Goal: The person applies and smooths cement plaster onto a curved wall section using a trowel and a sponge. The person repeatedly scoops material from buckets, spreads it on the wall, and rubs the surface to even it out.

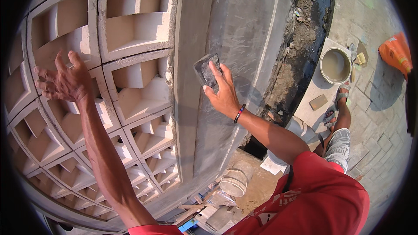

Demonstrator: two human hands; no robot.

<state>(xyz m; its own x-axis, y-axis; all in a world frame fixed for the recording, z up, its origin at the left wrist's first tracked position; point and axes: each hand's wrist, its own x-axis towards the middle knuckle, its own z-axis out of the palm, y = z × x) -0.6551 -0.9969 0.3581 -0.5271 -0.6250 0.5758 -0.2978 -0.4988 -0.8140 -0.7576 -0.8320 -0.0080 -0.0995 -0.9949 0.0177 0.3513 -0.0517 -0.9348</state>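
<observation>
My right hand [223,90] is closed around a dark grey rectangular block [207,73], its fingers along the top face and the thumb at the near edge. I cannot make out what the block is made of. It is held at the smooth grey plastered ledge [235,30], which has paler streaks on it. To the left, my left hand [65,78] has its fingers spread over the pale ventilation blocks [135,54] of the wall, with nothing in its grasp. These blocks have square frames and angled inner fins.
A muddy ditch [289,56] runs beyond the ledge. Across it stand a bucket of cloudy liquid [335,66], a brush [360,58], a small brick-like block [318,102] and an orange bag [396,54]. Sandalled feet [342,92] are near the bucket. Another bucket [235,180] lies lower down.
</observation>
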